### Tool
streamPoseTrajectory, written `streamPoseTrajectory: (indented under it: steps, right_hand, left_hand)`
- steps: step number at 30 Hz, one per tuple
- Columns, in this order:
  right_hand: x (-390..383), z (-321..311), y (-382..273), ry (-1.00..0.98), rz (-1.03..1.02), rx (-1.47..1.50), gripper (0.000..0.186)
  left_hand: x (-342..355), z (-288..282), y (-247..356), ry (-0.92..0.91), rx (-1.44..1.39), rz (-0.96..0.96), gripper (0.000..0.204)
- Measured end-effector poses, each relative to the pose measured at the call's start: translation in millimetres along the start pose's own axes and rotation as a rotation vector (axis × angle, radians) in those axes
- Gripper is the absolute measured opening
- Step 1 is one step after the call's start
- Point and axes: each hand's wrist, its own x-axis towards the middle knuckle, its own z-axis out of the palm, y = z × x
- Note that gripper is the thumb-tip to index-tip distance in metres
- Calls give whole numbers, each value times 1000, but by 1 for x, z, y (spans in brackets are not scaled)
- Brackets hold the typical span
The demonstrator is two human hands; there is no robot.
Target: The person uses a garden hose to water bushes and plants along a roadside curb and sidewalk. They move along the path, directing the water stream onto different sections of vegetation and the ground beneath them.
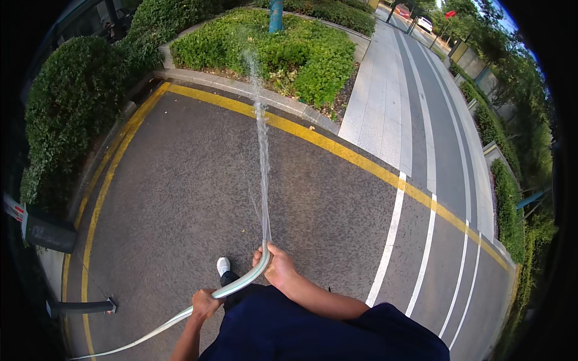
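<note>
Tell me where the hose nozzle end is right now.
In the head view, the hose ends low at centre, in the right hand; the left hand grips it further back, near a white shoe.

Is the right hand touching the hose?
Touching. The head view shows the right hand wrapped around the hose at its spraying end.

Grey asphalt (198, 180) with yellow kerb line (337, 147); trimmed green hedges (289, 48); daylight

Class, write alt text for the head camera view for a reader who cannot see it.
Both hands hold a pale hose, right hand at its end, left hand further back, sending a water jet over asphalt toward a green bush bed.
</note>
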Motion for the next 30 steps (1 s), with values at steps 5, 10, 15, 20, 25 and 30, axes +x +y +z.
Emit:
streamPoseTrajectory:
  steps: [5, 10, 15, 20, 25, 30]
  right_hand:
    - [39, 31, 40, 98, -90, 123, 26]
    - [65, 75, 87, 235, -220, 135, 29]
    - [77, 100, 112, 321, -277, 140, 24]
    - [93, 116, 130, 304, -269, 126, 26]
    - [113, 143, 146, 303, -232, 72, 27]
    - [135, 157, 164, 159, -155, -17, 29]
  left_hand:
    - [63, -38, -57, -85, 24, 67, 37]
    - [117, -96, -97, -236, 58, 169, 36]
    - [135, -129, -110, -299, 75, 237, 35]
    - [147, -137, -137, -330, 81, 264, 37]
    - [152, -136, -163, -325, -40, 229, 37]
    - [148, -140, -176, -308, -93, 122, 34]
